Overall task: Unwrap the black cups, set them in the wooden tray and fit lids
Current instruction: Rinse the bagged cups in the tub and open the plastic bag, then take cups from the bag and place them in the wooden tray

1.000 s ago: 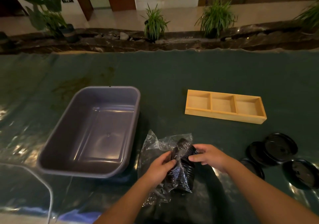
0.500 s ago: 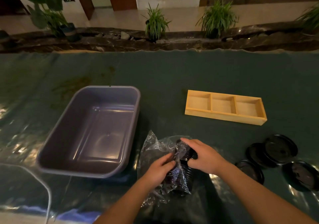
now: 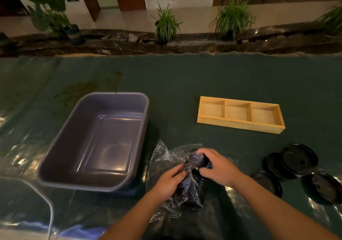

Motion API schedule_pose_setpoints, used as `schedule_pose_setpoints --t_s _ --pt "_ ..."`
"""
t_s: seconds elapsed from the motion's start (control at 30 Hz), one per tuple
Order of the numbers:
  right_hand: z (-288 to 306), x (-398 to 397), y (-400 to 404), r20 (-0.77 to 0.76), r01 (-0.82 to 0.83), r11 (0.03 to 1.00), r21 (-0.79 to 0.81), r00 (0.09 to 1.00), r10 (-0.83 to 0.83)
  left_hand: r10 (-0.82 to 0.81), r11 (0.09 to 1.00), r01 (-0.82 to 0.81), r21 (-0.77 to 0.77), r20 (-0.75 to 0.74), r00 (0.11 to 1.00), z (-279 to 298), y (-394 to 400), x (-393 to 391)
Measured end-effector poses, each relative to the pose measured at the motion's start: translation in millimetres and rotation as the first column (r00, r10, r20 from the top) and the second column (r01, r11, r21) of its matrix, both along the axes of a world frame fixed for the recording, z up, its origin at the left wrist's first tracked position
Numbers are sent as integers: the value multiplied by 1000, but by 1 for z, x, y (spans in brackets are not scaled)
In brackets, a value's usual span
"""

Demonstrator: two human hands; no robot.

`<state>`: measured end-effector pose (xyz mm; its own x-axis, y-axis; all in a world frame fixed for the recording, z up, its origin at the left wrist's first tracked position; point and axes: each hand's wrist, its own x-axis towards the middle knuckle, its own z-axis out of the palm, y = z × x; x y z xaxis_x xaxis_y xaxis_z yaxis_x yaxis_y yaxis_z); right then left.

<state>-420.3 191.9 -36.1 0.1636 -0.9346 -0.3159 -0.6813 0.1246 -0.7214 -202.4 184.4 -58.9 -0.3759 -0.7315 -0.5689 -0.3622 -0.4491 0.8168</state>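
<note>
A stack of black ribbed cups (image 3: 199, 188) lies on the dark green table cover, still inside crinkled clear plastic wrap (image 3: 166, 158). My left hand (image 3: 170, 182) pinches the wrap on the stack's left side. My right hand (image 3: 216, 167) curls over the far end of the stack and grips the cups there together with a fold of wrap. The wooden tray (image 3: 240, 124) with three empty compartments sits farther back on the right. Several black lids (image 3: 299, 159) lie loose at the right.
An empty grey plastic tub (image 3: 96, 140) stands to the left of the cups. A thin white cable (image 3: 46, 201) runs along the near left edge. Potted plants (image 3: 166, 25) line a ledge beyond the table's far edge.
My right hand has slid from the stack's right side up over its far end, bunching the wrap there. My left hand has kept its pinch on the plastic.
</note>
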Motion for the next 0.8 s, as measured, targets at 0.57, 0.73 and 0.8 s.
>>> schedule_pose_setpoints --t_s 0.57,0.73,0.8 --pt "15 -7 -10 -65 4 987 161 998 6 6 999 -8 51 32 999 -6 -6 0" --pt "23 -48 -21 275 192 929 315 919 -283 -99 995 95 33 132 986 1 -14 3" --pt "28 -66 -29 325 217 916 337 886 -330 -165 986 167 7 194 967 7 -27 2"
